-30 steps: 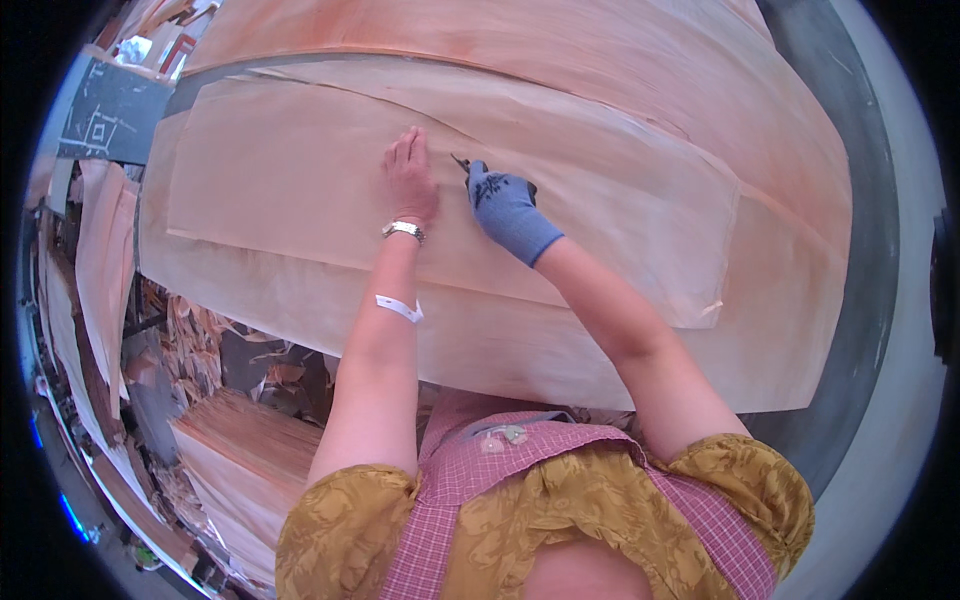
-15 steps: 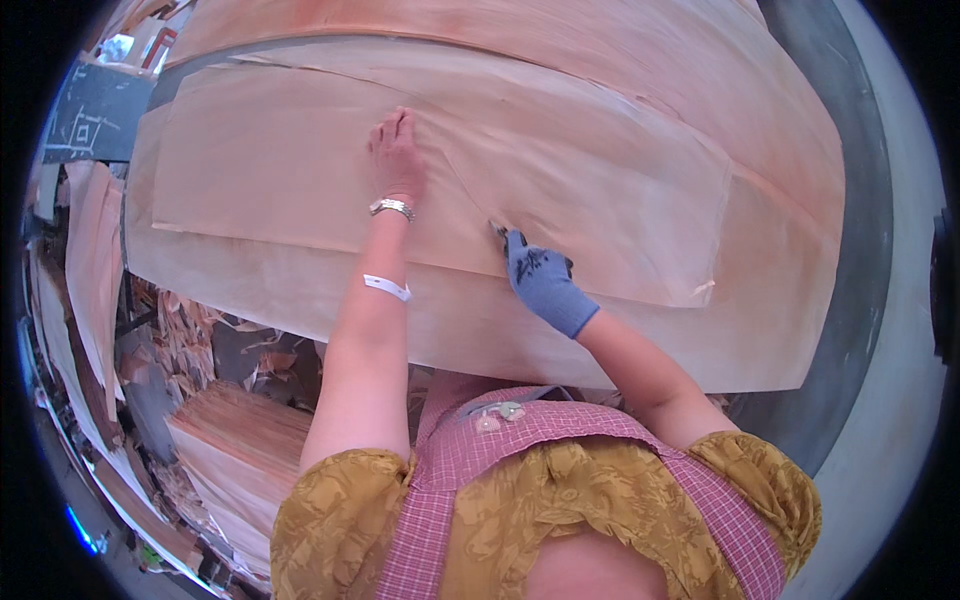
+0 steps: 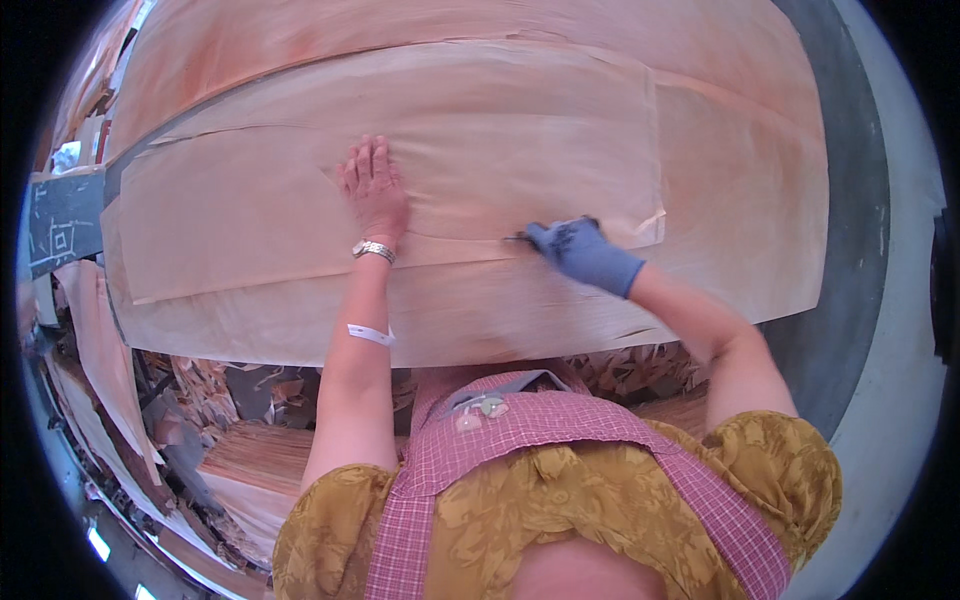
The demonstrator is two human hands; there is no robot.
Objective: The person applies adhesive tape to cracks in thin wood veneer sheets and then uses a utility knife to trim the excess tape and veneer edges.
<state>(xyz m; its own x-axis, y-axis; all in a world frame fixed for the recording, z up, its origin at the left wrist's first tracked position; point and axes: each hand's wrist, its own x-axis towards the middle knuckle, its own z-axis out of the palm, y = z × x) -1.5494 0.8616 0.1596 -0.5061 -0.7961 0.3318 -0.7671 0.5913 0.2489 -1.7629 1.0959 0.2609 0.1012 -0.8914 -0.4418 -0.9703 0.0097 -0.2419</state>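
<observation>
A thin, pale wood veneer sheet (image 3: 240,210) lies on top of larger veneer sheets (image 3: 740,190). My bare left hand (image 3: 375,195) presses flat on the top sheet, fingers stretched out and slightly apart. To its right, near the sheet's front edge, is my right hand (image 3: 580,252) in a blue-grey glove. It is closed around a small knife (image 3: 516,238), whose thin dark tip points left and meets the veneer; the glove hides the handle. A fine line runs from the tip toward my left hand.
More reddish veneer (image 3: 400,30) spreads across the far side. Torn veneer scraps (image 3: 640,370) lie below the near edge. Stacked veneer (image 3: 260,450) stands at lower left, beside hanging sheets (image 3: 95,340). A dark board with chalk marks (image 3: 66,225) is at far left.
My gloved hand has moved right with the knife, its tip now pointing left. My left hand remains flat on the sheet, now nearer its front edge. The view has shifted.
</observation>
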